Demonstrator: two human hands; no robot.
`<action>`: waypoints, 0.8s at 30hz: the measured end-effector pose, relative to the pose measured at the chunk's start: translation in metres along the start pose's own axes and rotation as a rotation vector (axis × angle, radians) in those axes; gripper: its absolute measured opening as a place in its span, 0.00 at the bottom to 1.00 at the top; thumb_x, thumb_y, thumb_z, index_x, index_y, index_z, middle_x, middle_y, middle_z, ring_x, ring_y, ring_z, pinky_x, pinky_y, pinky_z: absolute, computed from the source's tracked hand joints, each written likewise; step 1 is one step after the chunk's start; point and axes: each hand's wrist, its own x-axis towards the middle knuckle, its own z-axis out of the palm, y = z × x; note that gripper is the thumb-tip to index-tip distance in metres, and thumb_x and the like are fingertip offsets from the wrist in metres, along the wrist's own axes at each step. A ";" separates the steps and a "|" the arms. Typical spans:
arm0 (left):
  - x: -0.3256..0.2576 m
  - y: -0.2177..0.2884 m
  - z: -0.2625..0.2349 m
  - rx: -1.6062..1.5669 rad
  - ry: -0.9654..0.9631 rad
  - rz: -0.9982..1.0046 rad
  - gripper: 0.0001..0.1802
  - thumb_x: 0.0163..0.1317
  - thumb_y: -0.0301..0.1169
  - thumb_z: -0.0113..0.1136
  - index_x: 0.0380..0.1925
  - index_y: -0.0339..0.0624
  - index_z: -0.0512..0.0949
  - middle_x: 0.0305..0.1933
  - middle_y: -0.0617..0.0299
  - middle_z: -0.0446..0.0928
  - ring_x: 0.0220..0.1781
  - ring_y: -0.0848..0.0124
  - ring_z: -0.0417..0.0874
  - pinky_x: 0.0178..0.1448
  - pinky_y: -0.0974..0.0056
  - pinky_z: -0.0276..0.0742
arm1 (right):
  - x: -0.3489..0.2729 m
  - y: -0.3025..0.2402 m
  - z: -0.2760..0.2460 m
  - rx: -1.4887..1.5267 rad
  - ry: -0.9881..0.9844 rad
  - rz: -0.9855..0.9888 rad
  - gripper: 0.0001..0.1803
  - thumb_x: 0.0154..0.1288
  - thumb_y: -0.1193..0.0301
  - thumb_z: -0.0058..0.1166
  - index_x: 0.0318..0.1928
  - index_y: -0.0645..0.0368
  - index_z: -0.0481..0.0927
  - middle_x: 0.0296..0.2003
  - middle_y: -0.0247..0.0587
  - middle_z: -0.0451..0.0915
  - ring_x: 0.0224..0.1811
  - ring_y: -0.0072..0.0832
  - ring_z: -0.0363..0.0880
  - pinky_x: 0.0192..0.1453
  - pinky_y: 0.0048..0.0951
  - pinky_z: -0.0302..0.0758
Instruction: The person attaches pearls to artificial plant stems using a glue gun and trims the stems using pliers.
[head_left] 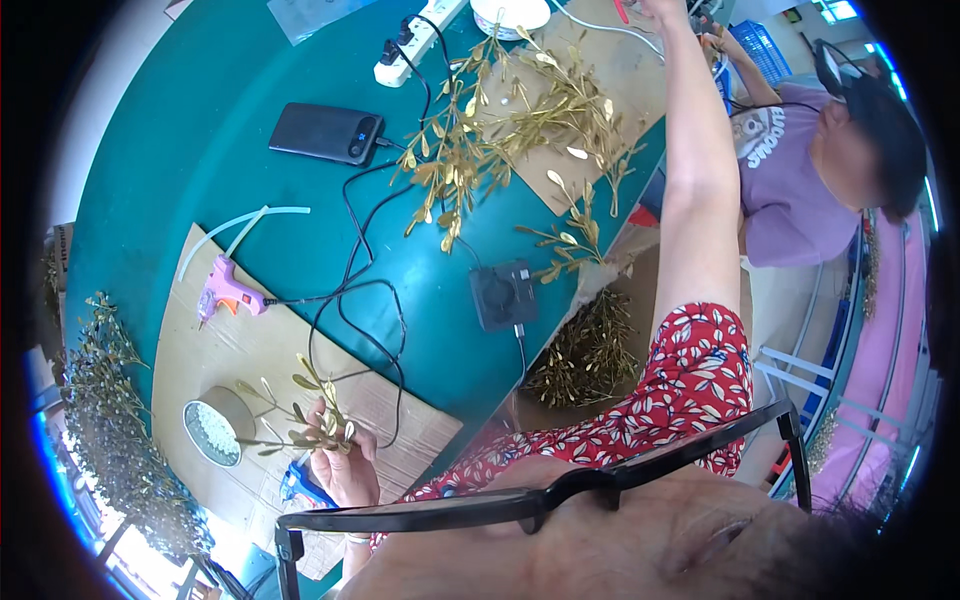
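My teal surface [200, 130] fills the room's middle; right of it runs a pink wall [885, 340] with white rails [800, 365], in bright daylight.

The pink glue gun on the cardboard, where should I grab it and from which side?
Probably by its handle. The glue gun lies flat on the cardboard, nozzle pointing toward the table's left edge, and its black cord trails off to the right. Come down from above onto the handle, staying away from the nozzle tip and the cord.
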 end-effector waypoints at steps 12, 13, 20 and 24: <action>-0.272 0.130 -0.137 0.082 -0.272 -0.053 0.25 0.71 0.40 0.44 0.65 0.46 0.59 0.34 0.60 0.69 0.25 0.75 0.65 0.33 0.68 0.61 | -0.603 -0.232 -0.458 1.837 -0.117 0.213 0.12 0.70 0.70 0.43 0.42 0.68 0.75 0.29 0.30 0.71 0.26 0.12 0.64 0.24 0.13 0.59; -0.299 0.141 -0.159 0.052 -0.288 -0.047 0.24 0.71 0.40 0.43 0.64 0.46 0.60 0.35 0.59 0.69 0.25 0.76 0.64 0.33 0.69 0.61 | -0.661 -0.263 -0.479 1.839 -0.165 0.255 0.11 0.69 0.69 0.47 0.38 0.66 0.77 0.26 0.30 0.72 0.23 0.12 0.64 0.22 0.13 0.58; -0.476 0.240 -0.321 0.136 -0.187 0.005 0.24 0.73 0.39 0.41 0.65 0.43 0.60 0.37 0.60 0.72 0.24 0.77 0.61 0.31 0.73 0.60 | -0.937 -0.466 -0.506 2.014 -0.813 0.354 0.11 0.66 0.68 0.51 0.32 0.63 0.78 0.20 0.27 0.70 0.18 0.11 0.62 0.17 0.12 0.55; -0.513 0.266 -0.386 0.128 -0.204 0.019 0.22 0.73 0.38 0.40 0.64 0.45 0.61 0.38 0.59 0.73 0.25 0.78 0.62 0.31 0.73 0.61 | -0.997 -0.524 -0.470 2.016 -0.956 0.370 0.11 0.66 0.68 0.51 0.32 0.64 0.79 0.21 0.28 0.72 0.21 0.14 0.65 0.21 0.16 0.63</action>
